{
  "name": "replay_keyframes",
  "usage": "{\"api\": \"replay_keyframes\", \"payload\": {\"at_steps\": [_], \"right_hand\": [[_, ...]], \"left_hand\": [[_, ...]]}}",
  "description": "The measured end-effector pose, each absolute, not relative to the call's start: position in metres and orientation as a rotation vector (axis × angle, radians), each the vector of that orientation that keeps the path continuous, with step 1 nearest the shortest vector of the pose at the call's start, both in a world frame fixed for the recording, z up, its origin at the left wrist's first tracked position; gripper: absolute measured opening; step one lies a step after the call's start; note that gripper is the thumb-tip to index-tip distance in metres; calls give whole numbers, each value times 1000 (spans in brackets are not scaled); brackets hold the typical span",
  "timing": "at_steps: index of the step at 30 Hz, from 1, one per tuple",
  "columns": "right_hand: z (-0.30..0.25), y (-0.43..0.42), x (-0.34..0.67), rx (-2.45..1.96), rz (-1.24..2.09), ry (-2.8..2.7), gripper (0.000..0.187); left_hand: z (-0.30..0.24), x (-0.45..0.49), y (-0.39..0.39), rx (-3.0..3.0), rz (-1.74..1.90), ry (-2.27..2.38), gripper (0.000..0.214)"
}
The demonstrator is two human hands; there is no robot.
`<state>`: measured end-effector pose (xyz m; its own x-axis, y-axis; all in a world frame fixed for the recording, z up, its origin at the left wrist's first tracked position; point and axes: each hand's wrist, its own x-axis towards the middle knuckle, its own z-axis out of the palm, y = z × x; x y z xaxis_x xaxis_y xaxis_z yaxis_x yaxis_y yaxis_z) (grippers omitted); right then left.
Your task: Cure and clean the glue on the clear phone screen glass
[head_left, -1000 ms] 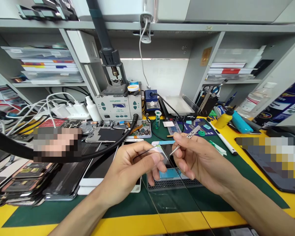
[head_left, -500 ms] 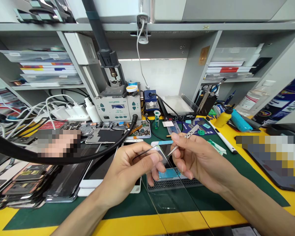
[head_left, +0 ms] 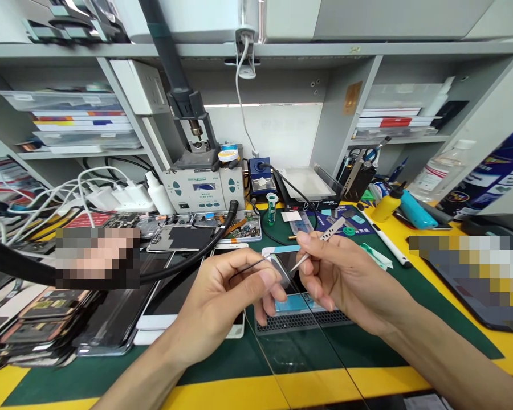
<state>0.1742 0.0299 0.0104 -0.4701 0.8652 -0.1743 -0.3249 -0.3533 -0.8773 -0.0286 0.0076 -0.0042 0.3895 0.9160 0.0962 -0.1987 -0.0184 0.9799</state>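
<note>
A clear glass panel with thin dark edges [head_left: 297,356] slants from my left hand [head_left: 233,293] down to the bottom of the view. The fingers and thumb of that hand are closed on its far end. My right hand [head_left: 350,273] pinches metal tweezers with a row of holes [head_left: 331,230], their tip pointing down-left at the panel's far end. Whether the tip touches the glass I cannot tell. Behind and under the panel lies a device with a light-blue strip [head_left: 291,303] on a dark honeycomb-patterned pad [head_left: 284,324], partly covered by my hands.
Stacked phone parts [head_left: 47,324] and dark screens [head_left: 115,302] lie at left on the green mat [head_left: 222,364]. A grey rework station [head_left: 203,191] stands behind, its black hose [head_left: 188,265] crossing the left side. Bottles [head_left: 387,205] and a white pen-like tool [head_left: 385,236] are at right.
Both hands keep nearly the same pose, the glass panel and tweezers still held. The whole view has shifted very slightly.
</note>
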Motion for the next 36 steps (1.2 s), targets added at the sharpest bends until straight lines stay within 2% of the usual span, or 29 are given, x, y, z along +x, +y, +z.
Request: {"api": "replay_keyframes", "payload": {"at_steps": [36], "right_hand": [[18, 24, 169, -887, 1710, -1155, 42]], "left_hand": [[-3, -30, 9, 1199, 981, 782, 23]]}}
